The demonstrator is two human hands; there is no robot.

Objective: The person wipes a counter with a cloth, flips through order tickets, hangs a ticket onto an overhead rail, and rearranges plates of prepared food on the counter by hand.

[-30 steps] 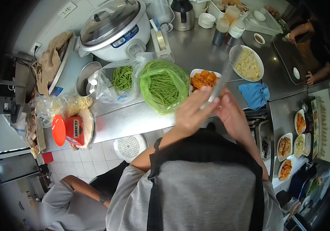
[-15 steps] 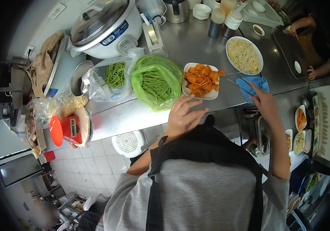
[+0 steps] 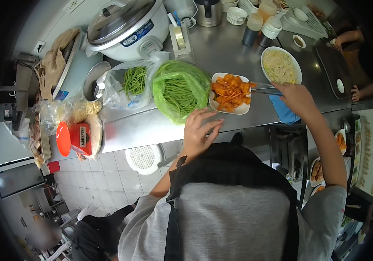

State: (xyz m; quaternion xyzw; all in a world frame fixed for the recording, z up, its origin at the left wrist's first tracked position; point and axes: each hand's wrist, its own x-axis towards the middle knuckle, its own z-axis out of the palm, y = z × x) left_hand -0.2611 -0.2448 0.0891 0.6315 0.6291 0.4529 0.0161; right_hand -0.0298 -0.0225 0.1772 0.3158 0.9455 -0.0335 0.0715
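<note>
My right hand (image 3: pixel 297 99) is closed around the metal tongs (image 3: pixel 265 90), whose tips reach the orange sauce-coated pieces (image 3: pixel 231 89). These pieces are heaped on a white square plate (image 3: pixel 241 110) by the counter edge. Below the tongs lies a folded blue cloth (image 3: pixel 284 111), partly under my right hand. My left hand (image 3: pixel 201 132) hovers at the counter edge, fingers loosely bent and apart, holding nothing. It is nearest to a green plastic bag (image 3: pixel 158 80) of green beans (image 3: pixel 180 93) and the square plate's left corner.
An oval plate of fried rice (image 3: pixel 281 65) stands beyond my right hand. Sauce bottles (image 3: pixel 252 29), a large rice cooker (image 3: pixel 127 32), a tape dispenser (image 3: pixel 180 43) and a clear bag of beans (image 3: pixel 134 82) line the back. A co-worker's hands (image 3: pixel 355 93) are at a dark tray (image 3: pixel 330 69).
My right hand has moved from over the blue cloth onto the tongs and grips them. My left hand has shifted slightly left. A person in black shows more at lower left.
</note>
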